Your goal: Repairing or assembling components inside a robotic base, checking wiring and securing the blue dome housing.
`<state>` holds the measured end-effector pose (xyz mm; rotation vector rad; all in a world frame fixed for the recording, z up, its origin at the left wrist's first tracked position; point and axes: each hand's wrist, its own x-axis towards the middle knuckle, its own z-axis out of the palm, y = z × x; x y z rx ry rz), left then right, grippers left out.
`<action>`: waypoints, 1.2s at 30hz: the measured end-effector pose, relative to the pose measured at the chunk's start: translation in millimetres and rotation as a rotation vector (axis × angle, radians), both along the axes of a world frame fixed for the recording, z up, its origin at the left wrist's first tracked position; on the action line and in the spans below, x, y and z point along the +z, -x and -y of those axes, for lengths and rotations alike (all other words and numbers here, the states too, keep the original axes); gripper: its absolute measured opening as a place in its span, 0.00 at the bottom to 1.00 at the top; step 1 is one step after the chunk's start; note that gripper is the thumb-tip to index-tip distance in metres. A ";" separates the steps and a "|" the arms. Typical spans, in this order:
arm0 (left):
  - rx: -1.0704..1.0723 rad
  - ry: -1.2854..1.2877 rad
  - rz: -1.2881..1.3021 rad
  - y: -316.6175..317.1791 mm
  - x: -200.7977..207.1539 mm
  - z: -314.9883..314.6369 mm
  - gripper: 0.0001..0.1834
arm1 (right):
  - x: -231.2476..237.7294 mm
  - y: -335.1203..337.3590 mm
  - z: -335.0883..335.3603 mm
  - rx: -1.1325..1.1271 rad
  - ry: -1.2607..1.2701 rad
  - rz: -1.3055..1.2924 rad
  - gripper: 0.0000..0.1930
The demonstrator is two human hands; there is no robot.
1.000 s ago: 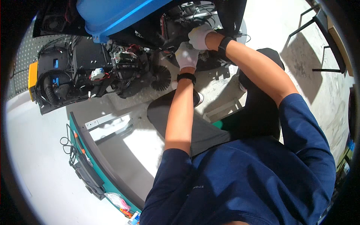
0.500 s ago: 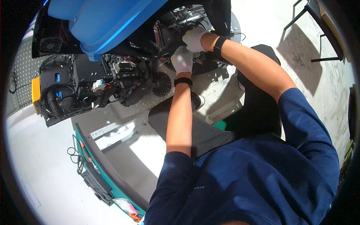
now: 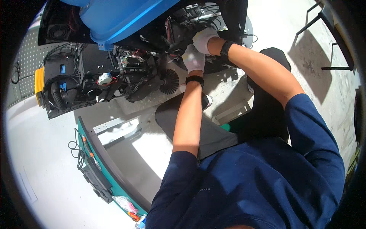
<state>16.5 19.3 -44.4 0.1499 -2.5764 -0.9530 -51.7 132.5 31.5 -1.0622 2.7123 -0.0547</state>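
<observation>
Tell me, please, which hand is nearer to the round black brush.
Left. The left hand is above and right of the round black brush in the picture; the right hand lies farther up and right, beyond the left hand.

A: Base on the right of the blue shell [image 3: 126, 21], what is it like?

B: Machine base [image 3: 249, 28]. Roundish, dark, grey along the far rim. Innards exposed, untidy.

A: Wiring?

B: Red wires [image 3: 168, 29] close in on the shell's right. Black cables [image 3: 218, 16] farther right of it, loose, curving over one another. A pale bar [image 3: 207, 16] among them, lying slantwise.

A: Outer side?

B: Black panel [image 3: 234, 15], standing well right of the shell. Thin lead [image 3: 255, 37] farthest right of it, looped past the rim.

A: Middle?

B: Covered and shadowed; possibly more wiring, can't be sure.
</observation>
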 end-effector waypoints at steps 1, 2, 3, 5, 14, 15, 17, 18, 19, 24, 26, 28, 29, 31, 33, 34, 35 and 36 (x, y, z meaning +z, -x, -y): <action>-0.002 -0.002 0.001 0.5 1.5 -1.8 0.12 | -3.1 2.2 -2.0 0.006 -0.034 0.014 0.14; 0.018 0.013 0.067 1.2 3.3 -3.4 0.12 | -7.0 2.5 -5.8 0.003 -0.037 0.015 0.14; 0.042 0.030 0.134 0.6 3.2 -1.2 0.11 | -4.9 0.0 -7.9 -0.051 0.083 0.020 0.14; 0.030 0.002 0.125 1.1 3.2 4.0 0.11 | 0.3 -1.8 -10.2 -0.105 0.201 0.028 0.14; -0.045 -0.114 0.044 4.7 -8.0 4.5 0.10 | 3.7 2.9 -15.5 -0.035 0.097 0.053 0.15; -0.056 -0.066 0.038 6.5 -7.6 -1.4 0.10 | -5.1 6.8 -18.8 -0.012 0.116 0.020 0.14; -0.045 -0.169 0.033 9.8 -20.2 19.9 0.10 | 6.1 3.9 -5.1 0.048 0.161 -0.021 0.14; -0.042 -0.281 0.037 8.5 -27.1 31.7 0.09 | 16.5 -1.2 2.3 0.058 0.158 -0.014 0.14; -0.055 -0.295 0.050 6.6 -22.1 18.7 0.09 | 12.4 -2.2 -5.5 0.036 0.134 0.003 0.15; 0.022 -0.098 -0.013 -1.1 -4.8 -0.1 0.08 | -0.7 3.0 -10.0 -0.001 0.180 -0.010 0.13; 0.040 0.007 -0.009 0.0 -1.6 2.2 0.09 | 0.3 3.7 -4.2 -0.016 0.180 -0.005 0.12; 0.053 0.109 -0.005 0.9 0.4 1.8 0.10 | -1.8 5.7 -0.7 -0.023 -0.019 0.039 0.18; 0.058 0.049 -0.009 0.1 1.3 1.6 0.11 | -9.0 7.9 -0.8 -0.025 -0.018 0.038 0.18; 0.048 -0.017 -0.014 0.9 4.8 -5.9 0.12 | -30.5 16.0 -8.1 0.086 0.072 -0.084 0.12; 0.079 0.024 0.048 0.6 8.3 -7.6 0.11 | -32.2 16.0 -10.9 0.081 0.087 -0.071 0.12; 0.085 0.027 0.049 -0.5 9.9 -4.9 0.11 | -23.3 12.6 -10.1 0.084 0.106 -0.058 0.12; 0.086 0.034 0.075 -1.5 11.4 -2.2 0.11 | -14.0 9.9 -10.3 0.090 0.108 -0.057 0.12; 0.090 0.041 0.102 -3.3 13.6 0.4 0.11 | 5.6 4.3 -11.1 0.037 0.115 0.024 0.17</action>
